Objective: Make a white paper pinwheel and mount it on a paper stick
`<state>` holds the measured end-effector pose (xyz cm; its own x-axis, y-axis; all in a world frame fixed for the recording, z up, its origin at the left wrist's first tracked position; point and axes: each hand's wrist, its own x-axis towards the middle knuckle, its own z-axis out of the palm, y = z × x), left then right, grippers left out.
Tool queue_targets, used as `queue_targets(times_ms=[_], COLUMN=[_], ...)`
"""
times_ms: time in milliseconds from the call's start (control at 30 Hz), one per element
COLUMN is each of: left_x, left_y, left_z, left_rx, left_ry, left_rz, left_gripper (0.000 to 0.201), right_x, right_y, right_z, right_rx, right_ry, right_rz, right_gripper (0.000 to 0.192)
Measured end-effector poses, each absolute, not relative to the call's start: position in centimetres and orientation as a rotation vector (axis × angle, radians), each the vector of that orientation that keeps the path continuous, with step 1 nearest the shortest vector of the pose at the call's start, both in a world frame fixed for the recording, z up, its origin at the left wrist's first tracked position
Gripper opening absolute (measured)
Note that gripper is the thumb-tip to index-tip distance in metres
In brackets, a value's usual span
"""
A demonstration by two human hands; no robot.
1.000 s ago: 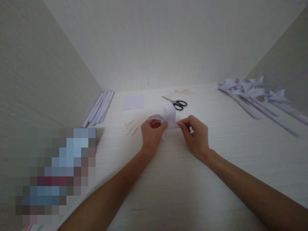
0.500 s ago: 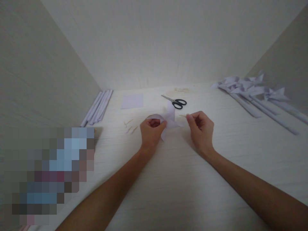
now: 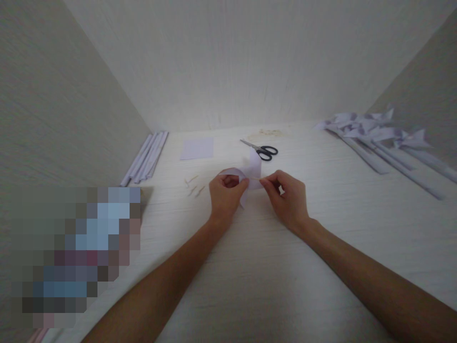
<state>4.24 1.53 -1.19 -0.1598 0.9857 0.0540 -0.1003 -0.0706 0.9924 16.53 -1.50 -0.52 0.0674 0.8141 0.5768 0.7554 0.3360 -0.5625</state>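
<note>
- The left hand [image 3: 225, 197] and right hand [image 3: 288, 200] are held near each other above the table [image 3: 228, 295].
- Folded paper [image 3: 254, 164] is pinched by the left, at mid-table.
- A thin strip [image 3: 254, 179] is gripped by the right's fingertips over the paper.
- Scissors [image 3: 257, 147] are partly hidden behind the paper; rolled tubes [image 3: 149, 157] are laid leftward.

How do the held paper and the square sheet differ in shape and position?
The held paper has curled flaps; the square sheet looks flat. The held paper is gripped in the left hand; the square sheet lies on the table, untouched. Both look pale lilac-white.
</note>
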Motion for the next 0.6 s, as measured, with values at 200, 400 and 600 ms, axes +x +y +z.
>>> queue_targets(times_ms=[200, 400, 600], left_x=[4.26, 4.29, 4.28], left_y=[1.5, 1.36, 1.43], left_z=[-1.25, -1.05, -1.22], left_rx=[1.11, 1.098, 1.101], left_ry=[1.217, 1.216, 1.193], left_rz=[1.41, 1.405, 1.405], left_gripper=[0.009, 0.01, 0.01], right_x=[16.48, 16.43, 16.43], right_y=[-1.55, -1.55, -1.55], right_z=[-0.39, -0.3, -0.27], right_rx=[-1.433, -1.457, -1.465], right_ry=[-1.683, -1.667, -1.67], right_rz=[0.087, 0.099, 0.077], right_gripper=[0.021, 0.021, 0.021])
